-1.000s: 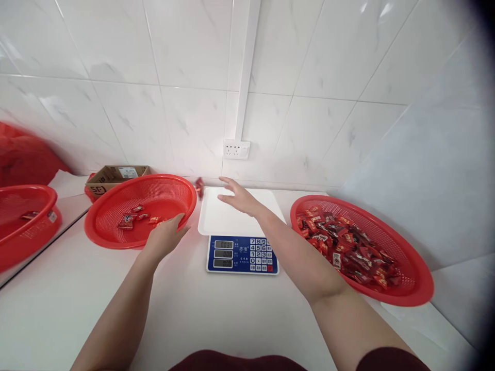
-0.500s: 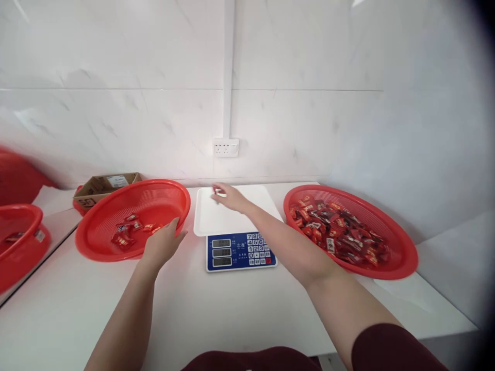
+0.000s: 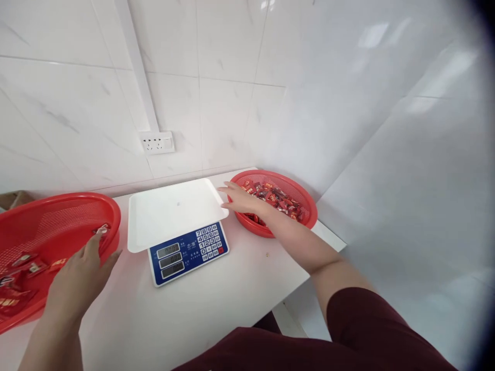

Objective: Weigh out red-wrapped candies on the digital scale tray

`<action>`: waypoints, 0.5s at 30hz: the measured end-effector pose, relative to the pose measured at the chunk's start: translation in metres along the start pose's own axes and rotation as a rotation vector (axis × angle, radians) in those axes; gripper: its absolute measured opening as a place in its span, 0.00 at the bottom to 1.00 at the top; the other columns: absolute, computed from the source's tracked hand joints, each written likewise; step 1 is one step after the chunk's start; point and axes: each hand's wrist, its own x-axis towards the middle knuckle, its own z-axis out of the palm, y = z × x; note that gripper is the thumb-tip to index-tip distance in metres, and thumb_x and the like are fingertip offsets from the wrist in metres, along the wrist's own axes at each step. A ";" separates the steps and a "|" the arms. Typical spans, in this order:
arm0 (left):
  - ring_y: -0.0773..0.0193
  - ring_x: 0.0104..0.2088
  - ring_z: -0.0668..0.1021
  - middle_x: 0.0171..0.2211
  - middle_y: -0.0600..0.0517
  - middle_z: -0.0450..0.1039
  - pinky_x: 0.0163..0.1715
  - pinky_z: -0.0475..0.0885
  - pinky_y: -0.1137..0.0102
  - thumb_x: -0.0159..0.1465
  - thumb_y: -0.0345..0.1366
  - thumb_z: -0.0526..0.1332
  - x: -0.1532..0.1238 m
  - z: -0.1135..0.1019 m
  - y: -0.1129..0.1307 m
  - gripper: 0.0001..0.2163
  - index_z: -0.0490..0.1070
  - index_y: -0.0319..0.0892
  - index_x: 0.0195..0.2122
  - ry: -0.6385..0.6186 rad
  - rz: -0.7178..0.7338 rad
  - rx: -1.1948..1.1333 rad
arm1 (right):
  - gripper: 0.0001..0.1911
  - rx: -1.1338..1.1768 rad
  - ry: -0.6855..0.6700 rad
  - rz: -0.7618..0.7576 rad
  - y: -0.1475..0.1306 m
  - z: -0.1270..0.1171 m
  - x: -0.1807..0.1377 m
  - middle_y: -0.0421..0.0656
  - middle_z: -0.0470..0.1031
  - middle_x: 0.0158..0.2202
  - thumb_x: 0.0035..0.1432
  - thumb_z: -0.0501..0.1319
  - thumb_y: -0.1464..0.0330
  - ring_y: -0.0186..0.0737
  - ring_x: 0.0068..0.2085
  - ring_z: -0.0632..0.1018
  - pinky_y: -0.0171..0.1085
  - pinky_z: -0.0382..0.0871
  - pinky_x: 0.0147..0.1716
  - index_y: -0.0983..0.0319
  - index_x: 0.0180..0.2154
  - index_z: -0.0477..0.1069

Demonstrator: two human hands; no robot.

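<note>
Left hand [image 3: 79, 278]: open, fingers spread, on rim of left basket [image 3: 50, 221]
Right hand [image 3: 242, 198]: open, flat, at near rim of right basket [image 3: 255, 228]
Done so far: few wrapped candies [image 3: 23, 263] in left basket
Remaining: candy heap [image 3: 276, 198] in right basket, by far the larger share
Scale tray [image 3: 174, 211]: between baskets

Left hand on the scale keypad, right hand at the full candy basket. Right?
No. The left hand rests on the rim of the left red basket, not on the scale keypad; the head view shows it. The right hand is at the full candy basket.
</note>
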 end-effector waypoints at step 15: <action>0.57 0.48 0.74 0.49 0.51 0.72 0.42 0.73 0.66 0.64 0.47 0.50 -0.016 0.029 0.136 0.18 0.66 0.49 0.51 -0.118 0.363 -0.211 | 0.15 -0.013 -0.071 0.186 0.094 -0.014 -0.046 0.46 0.74 0.42 0.47 0.63 0.75 0.46 0.45 0.73 0.40 0.64 0.45 0.59 0.40 0.72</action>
